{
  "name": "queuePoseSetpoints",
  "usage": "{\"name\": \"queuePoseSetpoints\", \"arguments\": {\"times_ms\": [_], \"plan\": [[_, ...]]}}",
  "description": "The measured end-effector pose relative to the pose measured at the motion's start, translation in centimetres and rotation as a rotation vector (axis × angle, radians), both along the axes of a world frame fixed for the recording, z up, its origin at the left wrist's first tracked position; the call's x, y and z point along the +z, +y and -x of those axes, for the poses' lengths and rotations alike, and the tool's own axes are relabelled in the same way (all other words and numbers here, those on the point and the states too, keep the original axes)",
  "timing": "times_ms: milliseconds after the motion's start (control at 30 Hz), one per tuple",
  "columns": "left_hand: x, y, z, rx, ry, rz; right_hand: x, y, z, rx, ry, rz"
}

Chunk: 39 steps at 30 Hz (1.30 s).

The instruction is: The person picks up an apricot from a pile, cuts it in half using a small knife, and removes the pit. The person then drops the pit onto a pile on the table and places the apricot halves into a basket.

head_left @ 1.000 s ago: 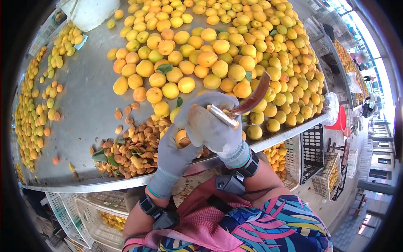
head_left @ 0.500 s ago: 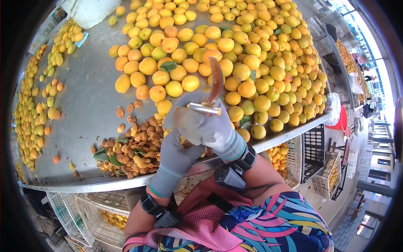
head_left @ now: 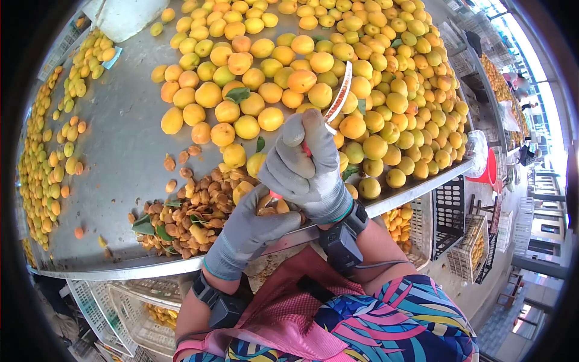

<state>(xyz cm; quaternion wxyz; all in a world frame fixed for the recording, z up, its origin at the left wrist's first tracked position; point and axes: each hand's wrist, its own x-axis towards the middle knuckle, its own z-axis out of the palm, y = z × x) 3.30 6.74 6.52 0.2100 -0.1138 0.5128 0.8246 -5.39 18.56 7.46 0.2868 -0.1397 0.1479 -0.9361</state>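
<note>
My right hand (head_left: 304, 166), in a grey glove, is closed around the red handle of a curved knife (head_left: 341, 96). The blade points up and away, with orange bits along it. Just below, my gloved left hand (head_left: 250, 232) curls its thumb and fingers about an apricot (head_left: 274, 206), mostly hidden between the hands. A heap of brown apricot pits (head_left: 193, 211) with a few green leaves lies left of my hands, at the table's near edge. Whole yellow-orange apricots (head_left: 374, 90) cover the metal table beyond and to the right.
The metal table (head_left: 114, 157) has a raised front rim. More apricots (head_left: 45, 181) lie along its left side. A white container (head_left: 123, 15) stands at the far left. Below are crates, including a black crate (head_left: 451, 214); a red bucket (head_left: 485, 169) stands right. People appear far right.
My right hand has turned, so the knife's blade now leans right and its red handle shows. The hands have separated slightly, with the left lower.
</note>
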Motion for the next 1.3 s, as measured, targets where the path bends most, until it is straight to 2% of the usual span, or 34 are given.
{"name": "queuePoseSetpoints", "arguments": {"times_ms": [67, 100, 167, 300, 367, 400, 433, 467, 500, 533, 567, 600, 667, 700, 767, 800, 900, 1000, 1033, 1067, 1100, 1133, 1167, 1200, 1233, 1300], "plan": [[0.2, -0.4, 0.1, -0.03, -0.205, -0.144, -0.2, 0.1, 0.4, 0.044, 0.007, 0.019], [0.1, -0.5, 0.2, -0.031, -0.205, -0.144, -0.3, 0.1, 0.5, 0.043, 0.007, 0.019], [0.1, -0.6, 0.6, -0.13, -0.018, -0.076, -0.8, 0.4, 0.9, 0.078, -0.193, 0.171], [0.3, -0.9, 0.7, -0.186, 0.123, -0.148, -1.7, 0.9, 2.8, 0.038, -0.175, 0.324], [2.0, -1.1, 0.8, -0.098, 0.042, 0.015, -1.3, 2.2, 3.7, -0.101, -0.162, 0.213], [1.5, -1.3, 0.9, -0.095, 0.051, 0.013, -1.2, 3.0, 3.9, -0.147, -0.141, 0.092], [0.4, -1.7, 0.8, -0.042, 0.221, 0.238, -0.5, 3.1, 3.6, -0.142, -0.133, 0.092], [-0.3, -1.9, 0.8, 0.015, 0.388, 0.465, 0.4, 3.1, 3.0, -0.274, -0.103, -0.33], [-0.6, -2.0, 0.9, 0.027, 0.392, 0.469, 1.3, 3.0, 2.4, -0.401, -0.066, -0.752], [-0.8, -2.1, 1.0, 0.051, 0.497, 0.646, 2.3, 3.4, 2.0, -0.322, 0.186, -0.96], [-0.9, -2.2, 0.9, 0.072, 0.597, 0.825, 2.8, 2.7, 1.3, -0.312, 0.194, -0.955], [-0.9, -2.1, 0.9, 0.081, 0.594, 0.831, 3.1, 1.8, 0.5, -0.206, 0.19, -1.092], [-0.9, -1.9, 0.7, 0.167, 0.656, 1.028, 2.6, 0.8, -0.3, -0.006, 0.266, -1.29], [-0.8, -1.9, 0.5, 0.174, 0.653, 1.032, 1.6, 0.6, -0.6, 0.0, 0.271, -1.288], [-0.7, -1.9, 0.2, 0.198, 0.692, 1.062, 0.0, 0.3, -1.4, -0.028, 0.475, -1.243], [-0.6, -1.8, 0.1, 0.204, 0.692, 1.062, 0.2, 0.1, -1.6, -0.021, 0.466, -1.3], [-0.5, -1.8, -0.2, 0.22, 0.694, 1.003, 0.9, 0.6, -1.8, -0.059, 0.572, -1.366], [-0.7, -1.8, -0.2, 0.174, 0.681, 0.948, 0.6, 1.2, -1.8, -0.042, 0.559, -1.467], [-1.0, -1.7, -0.3, 0.195, 0.619, 0.826, 0.9, 1.5, -1.8, -0.043, 0.56, -1.466], [-1.1, -1.6, -0.4, 0.216, 0.556, 0.704, 1.4, 1.8, -1.8, 0.049, 0.406, -1.394], [-0.7, -1.6, -0.4, 0.22, 0.558, 0.706, 1.7, 2.2, -1.7, 0.139, 0.256, -1.315], [0.1, -1.7, -0.3, 0.254, 0.357, 0.426, 1.6, 2.6, -1.6, 0.141, 0.262, -1.313], [0.5, -1.7, -0.3, 0.283, 0.155, 0.144, 1.2, 2.9, -1.5, 0.121, 0.152, -1.161], [0.0, -2.0, -0.4, 0.324, 0.097, -0.063, 1.1, 3.2, -1.5, 0.104, 0.044, -1.007], [-0.3, -2.1, -0.5, 0.332, 0.099, -0.058, 1.3, 3.5, -1.5, 0.111, 0.05, -1.002], [-0.8, -2.3, -0.7, 0.341, 0.107, -0.464, 2.1, 3.9, -1.4, 0.101, -0.014, -0.861]]}}
